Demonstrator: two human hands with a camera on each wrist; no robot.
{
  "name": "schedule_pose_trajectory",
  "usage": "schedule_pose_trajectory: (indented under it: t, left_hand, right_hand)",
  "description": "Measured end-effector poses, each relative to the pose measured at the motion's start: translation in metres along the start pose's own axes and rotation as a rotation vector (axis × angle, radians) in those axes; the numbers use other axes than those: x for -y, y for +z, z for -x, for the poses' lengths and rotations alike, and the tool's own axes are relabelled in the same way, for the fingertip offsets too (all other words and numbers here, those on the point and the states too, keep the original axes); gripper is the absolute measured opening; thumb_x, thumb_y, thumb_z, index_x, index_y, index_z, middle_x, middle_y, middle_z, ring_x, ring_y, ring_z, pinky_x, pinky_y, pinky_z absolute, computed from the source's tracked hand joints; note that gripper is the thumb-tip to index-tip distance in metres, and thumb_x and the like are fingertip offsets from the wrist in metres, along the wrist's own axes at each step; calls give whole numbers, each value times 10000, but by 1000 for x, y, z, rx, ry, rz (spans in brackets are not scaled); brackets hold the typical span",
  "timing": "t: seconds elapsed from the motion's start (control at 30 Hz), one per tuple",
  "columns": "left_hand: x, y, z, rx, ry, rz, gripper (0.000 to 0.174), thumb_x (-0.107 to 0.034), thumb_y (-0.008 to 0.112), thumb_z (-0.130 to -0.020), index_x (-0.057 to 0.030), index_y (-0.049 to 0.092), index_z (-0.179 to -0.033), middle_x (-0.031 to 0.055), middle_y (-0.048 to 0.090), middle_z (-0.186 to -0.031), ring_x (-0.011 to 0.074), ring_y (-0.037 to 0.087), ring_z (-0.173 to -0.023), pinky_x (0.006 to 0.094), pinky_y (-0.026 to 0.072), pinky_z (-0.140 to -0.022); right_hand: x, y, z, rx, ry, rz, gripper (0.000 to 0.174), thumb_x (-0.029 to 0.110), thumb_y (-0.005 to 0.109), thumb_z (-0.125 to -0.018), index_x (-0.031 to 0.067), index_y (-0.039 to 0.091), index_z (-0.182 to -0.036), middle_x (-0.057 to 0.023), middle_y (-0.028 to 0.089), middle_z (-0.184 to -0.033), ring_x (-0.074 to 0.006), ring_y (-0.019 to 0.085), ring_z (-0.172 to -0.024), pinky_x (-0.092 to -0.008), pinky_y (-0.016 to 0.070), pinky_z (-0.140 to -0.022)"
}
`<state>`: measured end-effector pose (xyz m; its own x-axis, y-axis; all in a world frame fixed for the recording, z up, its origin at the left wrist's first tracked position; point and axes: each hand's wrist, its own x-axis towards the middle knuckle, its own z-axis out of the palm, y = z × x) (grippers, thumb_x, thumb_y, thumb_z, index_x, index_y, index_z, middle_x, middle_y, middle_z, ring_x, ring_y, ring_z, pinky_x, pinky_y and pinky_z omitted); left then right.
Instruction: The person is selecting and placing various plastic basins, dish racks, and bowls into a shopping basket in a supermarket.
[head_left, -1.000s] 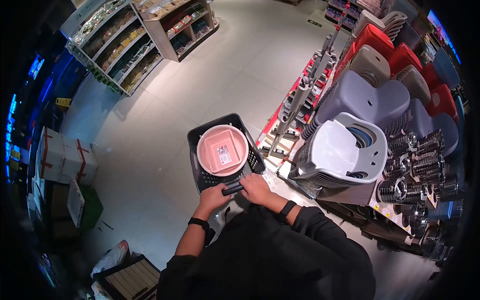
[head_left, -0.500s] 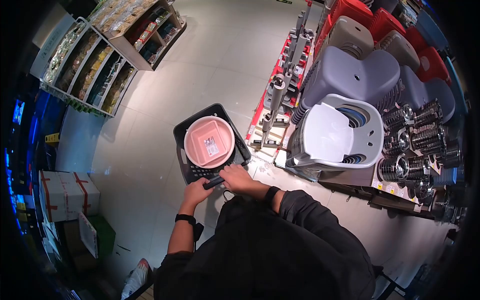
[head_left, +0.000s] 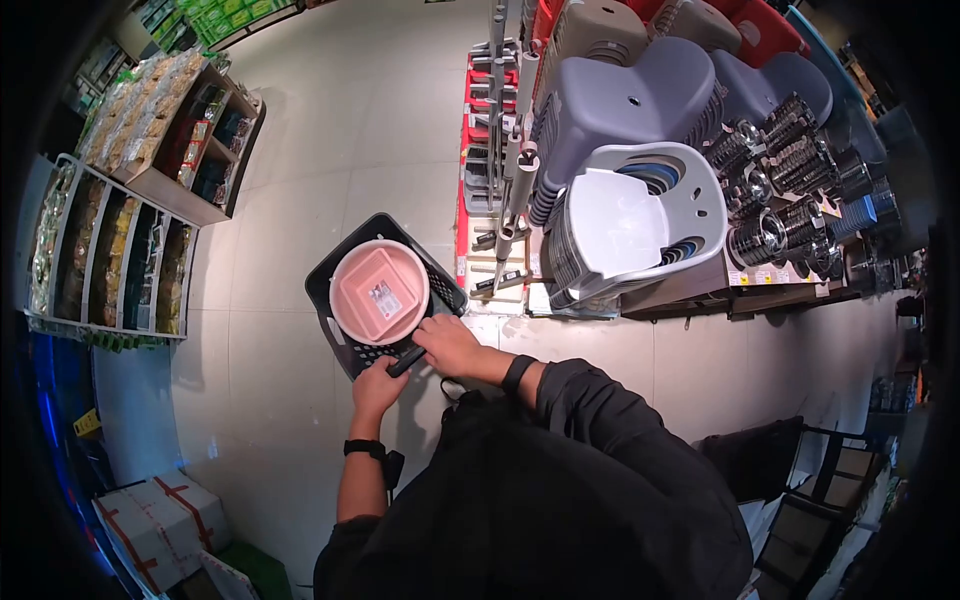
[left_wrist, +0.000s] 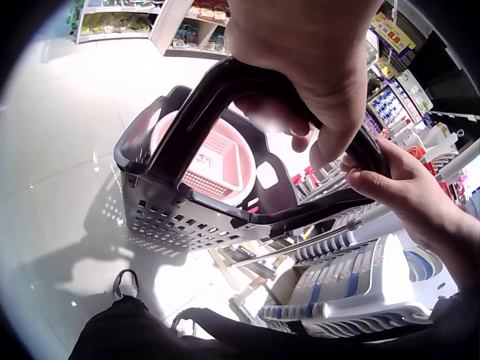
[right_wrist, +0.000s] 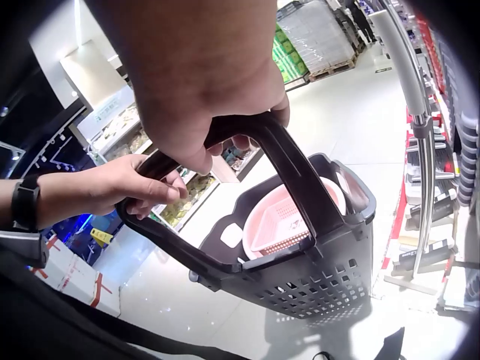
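Note:
Both hands hold the black handle (head_left: 406,361) of a dark shopping basket (head_left: 322,277) in front of the body. The left hand (head_left: 378,388) grips its left end, and the right hand (head_left: 446,345) curls round the other end. In the left wrist view the left hand (left_wrist: 307,67) wraps over the bar. From the right wrist view, the right hand (right_wrist: 214,97) has its fingers round the handle too. Inside the basket lies a round pink basin (head_left: 343,318), with a smaller rectangular pink basket (head_left: 365,290) bearing a white label nested in it.
Stacked plastic stools (head_left: 620,215) and mop poles (head_left: 520,180) line the right side, beside metal pots (head_left: 755,240). Shelves of packaged goods (head_left: 110,250) stand at left. A taped white box (head_left: 165,525) sits at lower left, on the tiled floor (head_left: 270,370).
The view has turned to the right, so the shelves at left and the stool display have shifted. Basket and hands have moved left in the head view; both hands keep hold of the handle.

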<state>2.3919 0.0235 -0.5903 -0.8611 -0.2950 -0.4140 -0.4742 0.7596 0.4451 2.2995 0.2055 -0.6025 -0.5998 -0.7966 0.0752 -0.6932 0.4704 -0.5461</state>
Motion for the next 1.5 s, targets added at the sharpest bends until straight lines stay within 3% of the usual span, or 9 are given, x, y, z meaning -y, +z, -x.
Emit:
schedule_pose_trajectory:
  t: [0.17,0.3,0.6,1.0,1.5]
  left_hand:
    - [12,-15,-31,19,62,-32,382,-439,721,-714,-178,689,-991,117,715,-871,322,682,-866,419,526,-771]
    - [15,-26,-51,10,91,-42,407,-462,717,-711,-175,689,-999,109,718,-870,304,688,-858,411,529,-773]
    - [11,-44,-74,38,108,-27,412,-466,690,-720,-173,693,-1009,106,716,-867,298,690,-846,413,534,-764]
    - [21,-54,-101,45,168,-38,394,-477,710,-717,-166,687,-959,98,708,-855,309,684,-833,426,537,-758]
    - [20,-86,-165,51,189,-136,345,-454,676,-751,-179,678,-959,86,706,-839,281,688,-815,412,543,-726]
  right_hand:
    - [4,7,-28,-75,109,115,401,132,690,-700,60,541,-1065,-148,513,-1090,-327,493,-1055,-446,396,-891]
    - [-4,10,-47,-128,96,111,378,138,678,-733,85,524,-1074,-141,506,-1059,-341,493,-1046,-458,400,-872]
    - [-9,1,-69,-10,238,117,398,155,681,-739,104,546,-1110,-141,529,-1186,-346,506,-1101,-470,444,-884]
    - [-19,-3,-92,-111,122,95,377,146,706,-716,78,585,-1067,-159,543,-1157,-362,528,-1058,-459,459,-867]
    - [-45,-16,-149,-53,90,22,387,164,713,-746,57,574,-1091,-160,538,-1151,-358,526,-1040,-461,446,-859]
